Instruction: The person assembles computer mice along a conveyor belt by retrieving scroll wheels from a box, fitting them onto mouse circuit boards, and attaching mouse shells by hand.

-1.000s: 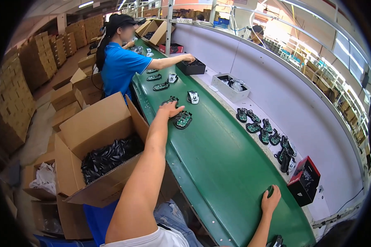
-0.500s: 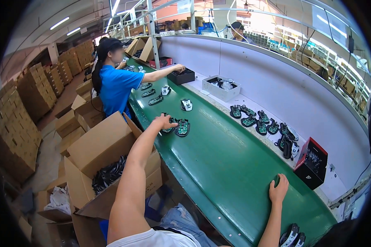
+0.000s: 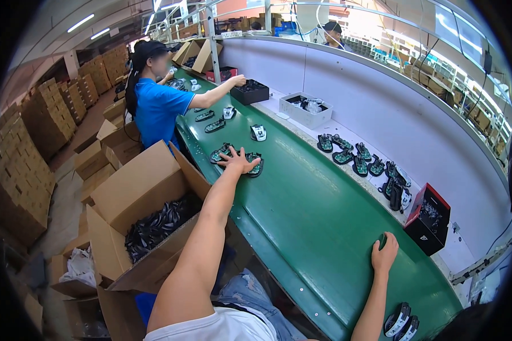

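My left hand (image 3: 240, 162) reaches far out over the green conveyor belt (image 3: 301, 210), its fingers spread. It lies over two computer mouse bases with green circuit boards: the left mouse base (image 3: 221, 153) shows beyond the fingertips, and the right mouse base (image 3: 256, 168) is partly covered by the thumb side. My right hand (image 3: 384, 253) rests on the belt near the right, fingers bent and thumb apart. A dark patch shows between them; whether it is a thing or shadow is unclear. Below that hand stand black and white mouse parts (image 3: 401, 321). Farther along sits a white-topped mouse part (image 3: 258, 133).
Several mouse bases (image 3: 360, 165) line the ledge beside a black and red box (image 3: 428, 219). A grey tray (image 3: 306, 111) stands farther back. At left is an open carton (image 3: 148, 187) of black parts. A co-worker in blue (image 3: 156, 105) reaches to a black box (image 3: 250, 92).
My left hand has shifted right across the two mouse bases, its fingers spreading wider. The left base sits slightly farther left from the right one. My right hand stays nearly in place. The view has tilted slightly.
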A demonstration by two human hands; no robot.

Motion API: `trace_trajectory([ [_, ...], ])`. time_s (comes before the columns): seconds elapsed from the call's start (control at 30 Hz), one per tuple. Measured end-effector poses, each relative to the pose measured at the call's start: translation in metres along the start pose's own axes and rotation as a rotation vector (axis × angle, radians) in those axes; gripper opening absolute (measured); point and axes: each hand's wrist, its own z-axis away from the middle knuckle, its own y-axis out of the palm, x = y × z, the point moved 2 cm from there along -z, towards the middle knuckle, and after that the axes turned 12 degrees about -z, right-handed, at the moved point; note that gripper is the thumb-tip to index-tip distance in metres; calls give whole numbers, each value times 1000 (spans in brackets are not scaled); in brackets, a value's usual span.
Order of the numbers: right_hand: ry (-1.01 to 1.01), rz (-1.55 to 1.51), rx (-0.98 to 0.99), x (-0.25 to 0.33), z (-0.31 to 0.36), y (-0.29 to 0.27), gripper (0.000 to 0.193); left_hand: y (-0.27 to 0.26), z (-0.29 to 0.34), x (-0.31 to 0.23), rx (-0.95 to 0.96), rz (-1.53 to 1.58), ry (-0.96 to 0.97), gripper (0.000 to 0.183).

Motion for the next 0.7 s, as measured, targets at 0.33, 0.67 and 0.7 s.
trace_trajectory([
  [0.33, 17, -53, -1, -12, 3, -1, 43, 7, 45, -35, -38, -152, 267, 107],
  [0.67, 4, -70, -2, -16, 4, -7, 43, 19, 145, -91, -89, -359, 657, 112],
  [0.7, 12, -70, 0, -15, 5, -8, 43, 19, 153, -95, -91, -383, 701, 111],
])
